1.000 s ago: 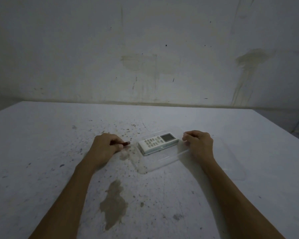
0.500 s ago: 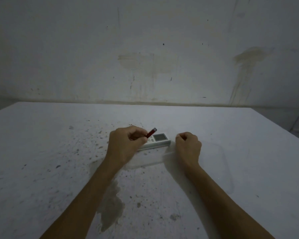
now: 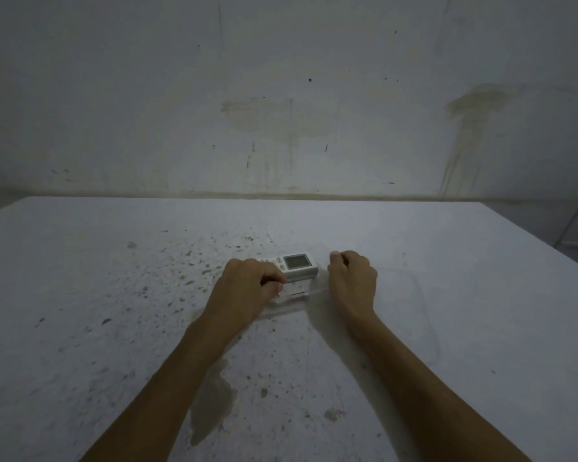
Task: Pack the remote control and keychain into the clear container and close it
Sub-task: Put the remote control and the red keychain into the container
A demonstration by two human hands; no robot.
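A white remote control (image 3: 297, 263) with a grey display lies in the clear container (image 3: 289, 308) at the middle of the table. My left hand (image 3: 247, 295) is curled over the container's left part and hides the remote's button end. A thin red bit of the keychain (image 3: 296, 292) shows just past its fingertips, low inside the container; the rest is hidden under the fingers. My right hand (image 3: 352, 281) is closed on the container's right edge.
The white table (image 3: 97, 295) is speckled with dark spots, with a brown stain (image 3: 211, 405) near my left forearm. A faint clear lid outline (image 3: 421, 315) lies right of my right hand. A stained wall stands behind; the table's right edge (image 3: 548, 251) is close.
My left hand carried the red keychain from the table left of the container, over the remote, and has lowered it into the container. My right hand stayed on the container's right edge.
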